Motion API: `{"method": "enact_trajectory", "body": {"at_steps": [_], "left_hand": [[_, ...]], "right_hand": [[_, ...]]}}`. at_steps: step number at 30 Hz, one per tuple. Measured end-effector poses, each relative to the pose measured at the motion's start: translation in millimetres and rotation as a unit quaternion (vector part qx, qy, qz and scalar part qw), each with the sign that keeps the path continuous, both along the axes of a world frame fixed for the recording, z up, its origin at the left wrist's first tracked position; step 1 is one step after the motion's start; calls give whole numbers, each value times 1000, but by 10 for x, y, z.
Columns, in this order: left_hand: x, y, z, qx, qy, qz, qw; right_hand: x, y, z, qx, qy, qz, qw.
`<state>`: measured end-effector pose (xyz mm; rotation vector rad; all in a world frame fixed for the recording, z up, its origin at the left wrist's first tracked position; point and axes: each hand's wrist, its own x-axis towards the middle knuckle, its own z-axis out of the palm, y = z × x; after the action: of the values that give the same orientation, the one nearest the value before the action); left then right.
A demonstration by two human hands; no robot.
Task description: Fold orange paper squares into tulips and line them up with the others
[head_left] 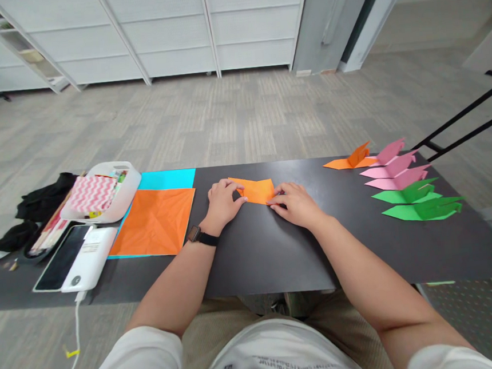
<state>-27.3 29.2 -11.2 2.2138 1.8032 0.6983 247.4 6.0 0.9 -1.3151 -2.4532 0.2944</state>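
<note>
A small folded piece of orange paper [257,190] lies on the dark table between my hands. My left hand [224,202] grips its left end, thumb and fingers closed on the edge. At the right end, my right hand [294,204] pinches the lower corner between thumb and fingers. The middle of the paper shows uncovered, while both ends are partly hidden under my fingertips. On my left wrist sits a dark watch [195,233].
Folded paper birds stand in a row at the right: orange [349,159], pink [393,166] and green [423,209]. Left are orange sheets [157,221] over blue ones [168,180], a white basket [126,198], a phone [65,255] and a cabled white power bank [89,258].
</note>
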Motion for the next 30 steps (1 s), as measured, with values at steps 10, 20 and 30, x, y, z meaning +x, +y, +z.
{"method": "enact_trajectory", "body": {"at_steps": [10, 20, 30], "left_hand": [[152, -125, 165, 32, -30, -181, 983], [75, -122, 121, 16, 53, -154, 987], [94, -91, 113, -3, 60, -200, 978]], "right_hand": [[-78, -27, 74, 6, -11, 39, 999], [-273, -203, 15, 8, 29, 74, 997], [137, 126, -123, 4, 69, -73, 995]]}}
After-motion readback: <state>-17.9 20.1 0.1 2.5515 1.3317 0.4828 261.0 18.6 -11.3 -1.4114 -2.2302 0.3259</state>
